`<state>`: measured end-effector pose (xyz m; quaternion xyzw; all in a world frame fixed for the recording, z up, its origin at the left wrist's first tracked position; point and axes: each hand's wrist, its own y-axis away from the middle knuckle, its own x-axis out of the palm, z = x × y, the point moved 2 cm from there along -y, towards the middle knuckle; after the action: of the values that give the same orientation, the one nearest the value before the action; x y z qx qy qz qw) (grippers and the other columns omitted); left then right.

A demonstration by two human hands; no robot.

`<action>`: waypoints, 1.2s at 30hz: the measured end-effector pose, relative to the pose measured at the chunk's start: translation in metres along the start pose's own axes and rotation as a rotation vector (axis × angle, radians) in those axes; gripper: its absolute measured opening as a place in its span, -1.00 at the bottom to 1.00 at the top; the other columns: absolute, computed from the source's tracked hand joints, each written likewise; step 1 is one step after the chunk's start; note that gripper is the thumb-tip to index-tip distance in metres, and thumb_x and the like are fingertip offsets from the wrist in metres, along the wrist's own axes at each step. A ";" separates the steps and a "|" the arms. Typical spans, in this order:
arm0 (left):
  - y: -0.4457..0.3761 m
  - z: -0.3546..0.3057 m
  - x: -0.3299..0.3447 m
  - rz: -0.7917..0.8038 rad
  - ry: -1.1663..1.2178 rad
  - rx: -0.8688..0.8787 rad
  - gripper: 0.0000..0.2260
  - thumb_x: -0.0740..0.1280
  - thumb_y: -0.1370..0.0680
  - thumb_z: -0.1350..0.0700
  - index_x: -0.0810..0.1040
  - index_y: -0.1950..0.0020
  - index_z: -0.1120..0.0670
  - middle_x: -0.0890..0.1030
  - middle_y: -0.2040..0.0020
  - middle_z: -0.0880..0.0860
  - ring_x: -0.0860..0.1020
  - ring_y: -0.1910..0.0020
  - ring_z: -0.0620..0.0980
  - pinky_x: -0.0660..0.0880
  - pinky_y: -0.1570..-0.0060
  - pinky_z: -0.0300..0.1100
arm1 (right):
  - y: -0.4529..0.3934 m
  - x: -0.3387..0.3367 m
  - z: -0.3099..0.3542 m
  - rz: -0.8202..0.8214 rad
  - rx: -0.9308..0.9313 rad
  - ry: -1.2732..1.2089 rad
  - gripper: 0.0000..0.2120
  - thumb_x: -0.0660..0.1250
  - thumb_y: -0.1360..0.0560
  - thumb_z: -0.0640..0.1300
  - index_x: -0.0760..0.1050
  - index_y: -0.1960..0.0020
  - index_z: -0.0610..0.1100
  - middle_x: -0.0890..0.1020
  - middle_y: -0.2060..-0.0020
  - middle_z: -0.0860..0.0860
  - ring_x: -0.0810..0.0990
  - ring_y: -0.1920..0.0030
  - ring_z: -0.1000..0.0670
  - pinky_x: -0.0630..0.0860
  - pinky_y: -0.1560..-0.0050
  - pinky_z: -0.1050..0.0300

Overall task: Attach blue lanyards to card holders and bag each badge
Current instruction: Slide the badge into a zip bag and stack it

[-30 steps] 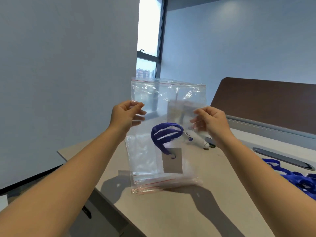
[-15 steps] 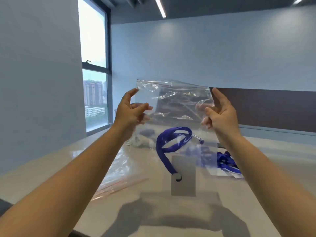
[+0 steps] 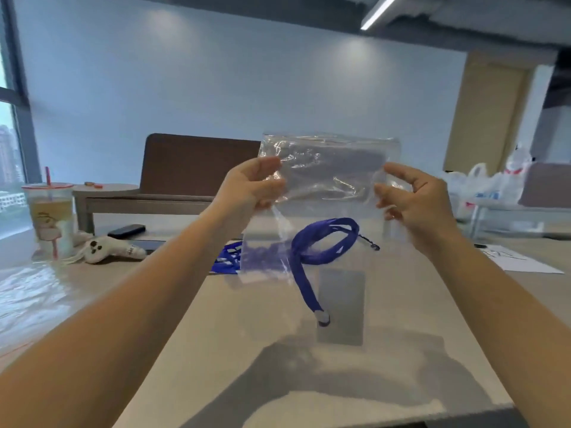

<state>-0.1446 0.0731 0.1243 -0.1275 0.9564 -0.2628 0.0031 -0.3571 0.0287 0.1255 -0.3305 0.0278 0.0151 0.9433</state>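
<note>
I hold a clear plastic zip bag (image 3: 330,171) up in the air above the table. My left hand (image 3: 250,186) pinches its upper left edge and my right hand (image 3: 414,199) pinches its upper right edge. Inside the bag hangs a blue lanyard (image 3: 321,242), coiled at the top, with its strap running down to a grey card holder (image 3: 341,307) clipped at its end. More blue lanyards (image 3: 227,257) lie on the table behind the bag.
The beige table (image 3: 216,350) stretches ahead. At the left stand a plastic drink cup (image 3: 51,217), a white plush toy (image 3: 108,248) and a black phone (image 3: 126,230). Clear bags (image 3: 24,298) lie far left, papers (image 3: 513,257) right, white plastic bags (image 3: 491,186) behind.
The view has swung to the right across the room while both hands keep the bag raised. The bag with the badge inside now hangs in front of the table's middle.
</note>
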 end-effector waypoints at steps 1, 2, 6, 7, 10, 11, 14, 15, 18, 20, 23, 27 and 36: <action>-0.004 0.005 0.013 0.040 0.010 -0.024 -0.60 0.27 -0.46 0.41 0.42 -0.27 0.14 0.52 0.02 -0.11 0.49 0.26 -0.16 0.37 0.30 -0.29 | -0.002 -0.014 -0.004 -0.016 0.015 0.021 -0.53 0.32 -0.44 -0.29 0.34 -0.33 -0.22 0.49 -0.22 -0.17 0.54 0.41 0.12 0.43 0.53 0.43; -0.009 0.013 0.025 0.076 0.007 -0.048 -0.56 0.25 -0.45 0.44 0.41 -0.29 0.14 0.49 -0.03 -0.09 0.47 0.24 -0.16 0.35 0.31 -0.29 | -0.003 -0.026 -0.010 -0.028 0.036 0.051 -0.51 0.33 -0.43 -0.29 0.32 -0.34 -0.22 0.45 -0.27 -0.17 0.52 0.34 0.12 0.46 0.51 0.43; -0.026 0.066 0.073 0.231 -0.144 -0.120 -0.50 0.24 -0.47 0.42 0.33 -0.36 0.08 0.40 -0.29 -0.07 0.49 0.19 -0.09 0.43 0.27 -0.28 | -0.007 -0.065 -0.056 -0.042 0.158 0.181 -0.45 0.36 -0.41 -0.32 0.29 -0.36 -0.24 0.36 -0.34 -0.19 0.51 0.18 0.00 0.47 0.51 0.43; -0.030 0.083 0.084 0.260 -0.171 -0.143 -0.49 0.25 -0.47 0.41 0.32 -0.37 0.08 0.37 -0.34 -0.06 0.50 0.17 -0.05 0.46 0.24 -0.25 | -0.008 -0.073 -0.071 -0.043 0.194 0.218 -0.43 0.36 -0.40 -0.33 0.27 -0.37 -0.25 0.34 -0.36 -0.19 0.50 0.13 -0.04 0.46 0.52 0.43; -0.041 0.130 0.114 0.336 -0.235 -0.208 -0.45 0.27 -0.46 0.40 0.27 -0.40 0.08 0.33 -0.41 -0.01 0.49 0.13 -0.04 0.47 0.19 -0.25 | -0.012 -0.090 -0.118 -0.024 0.299 0.330 -0.37 0.37 -0.39 -0.33 0.22 -0.40 -0.25 0.26 -0.40 -0.15 0.49 0.07 -0.07 0.50 0.48 0.39; -0.045 0.142 0.123 0.365 -0.259 -0.224 -0.44 0.27 -0.46 0.40 0.26 -0.41 0.08 0.32 -0.41 0.00 0.48 0.15 -0.08 0.46 0.21 -0.28 | -0.014 -0.095 -0.133 -0.014 0.324 0.381 -0.36 0.38 -0.38 -0.32 0.21 -0.40 -0.25 0.25 -0.41 -0.14 0.50 0.04 -0.08 0.51 0.47 0.37; -0.058 0.174 0.145 0.442 -0.335 -0.245 -0.39 0.29 -0.46 0.39 0.19 -0.45 0.09 0.29 -0.43 0.04 0.46 0.21 -0.10 0.45 0.27 -0.30 | -0.023 -0.107 -0.171 0.026 0.367 0.519 -0.30 0.41 -0.37 -0.29 0.17 -0.42 -0.23 0.18 -0.43 -0.09 0.42 -0.19 -0.14 0.54 0.40 0.32; -0.063 0.182 0.150 0.461 -0.358 -0.244 -0.38 0.30 -0.45 0.38 0.17 -0.45 0.10 0.30 -0.42 0.07 0.46 0.23 -0.10 0.45 0.27 -0.30 | -0.027 -0.110 -0.182 0.043 0.378 0.561 -0.28 0.41 -0.37 -0.27 0.14 -0.43 -0.22 0.15 -0.43 -0.08 0.38 -0.26 -0.14 0.57 0.27 0.25; -0.075 0.207 0.161 0.517 -0.466 -0.259 -0.33 0.36 -0.44 0.31 0.14 -0.47 0.07 0.49 -0.19 0.12 0.48 0.23 -0.09 0.44 0.24 -0.31 | -0.036 -0.116 -0.209 0.116 0.385 0.726 -0.21 0.42 -0.37 -0.19 0.06 -0.45 -0.24 0.09 -0.45 -0.10 0.17 -0.43 -0.12 0.25 -0.37 0.04; -0.080 0.225 0.162 0.546 -0.555 -0.296 -0.29 0.41 -0.42 0.21 0.13 -0.48 0.02 0.49 -0.02 0.08 0.49 0.12 -0.02 0.44 0.07 -0.24 | -0.038 -0.116 -0.223 0.175 0.419 0.777 -0.20 0.42 -0.38 -0.16 0.03 -0.46 -0.23 0.06 -0.47 -0.10 0.12 -0.45 -0.08 0.08 -0.42 0.12; -0.081 0.248 0.160 0.593 -0.783 -0.276 -0.29 0.43 -0.40 0.02 0.16 -0.46 -0.01 0.41 -0.29 0.09 0.42 -0.21 0.05 0.33 -0.22 -0.13 | -0.036 -0.117 -0.245 0.287 0.498 0.889 -0.23 0.39 -0.40 -0.06 0.06 -0.46 -0.19 0.02 -0.48 -0.11 0.11 -0.46 -0.11 0.08 -0.44 0.05; -0.080 0.257 0.162 0.712 -1.073 -0.172 -0.34 0.32 -0.45 -0.15 0.18 -0.46 0.06 0.23 -0.46 0.08 0.23 -0.41 0.05 0.18 -0.36 -0.15 | -0.035 -0.124 -0.261 0.419 0.571 1.076 -0.36 0.28 -0.45 0.11 0.18 -0.43 -0.10 -0.02 -0.50 -0.10 0.11 -0.46 -0.17 0.14 -0.42 -0.04; -0.080 0.271 0.168 0.820 -1.265 -0.198 -0.35 0.13 -0.48 -0.28 0.07 -0.48 -0.05 0.10 -0.52 0.05 0.10 -0.48 0.07 0.06 -0.44 -0.07 | -0.033 -0.139 -0.274 0.559 0.552 1.264 -0.48 0.09 -0.50 0.21 0.28 -0.34 -0.06 0.31 -0.39 -0.02 0.29 -0.36 -0.14 0.26 -0.33 -0.06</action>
<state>-0.2676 -0.1704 -0.0593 0.1119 0.7623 -0.0302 0.6368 -0.5055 -0.1701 -0.0590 -0.0075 0.6511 0.0538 0.7570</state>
